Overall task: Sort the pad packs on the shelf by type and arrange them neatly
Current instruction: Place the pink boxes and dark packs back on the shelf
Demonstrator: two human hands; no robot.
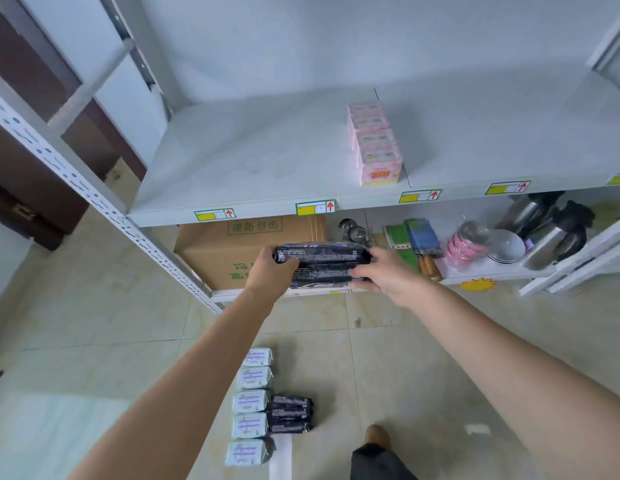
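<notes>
A stack of black pad packs [324, 263] hangs in the air below the front edge of the white shelf [253, 157]. My left hand [272, 270] grips its left end and my right hand [388, 273] grips its right end. A row of pink pad packs [376, 143] runs front to back on the shelf, right of its middle. Down on the floor lies a column of several white pad packs [251, 403], with a short stack of black packs [291, 414] beside it on the right.
A cardboard box [232, 251] sits on the lower shelf behind my hands. Metal cups, green and blue packets, pink bowls, white bowls and steel flasks [550, 230] fill that shelf to the right. A perforated upright [94, 199] slants at left. My foot [377, 436] stands on the tiled floor.
</notes>
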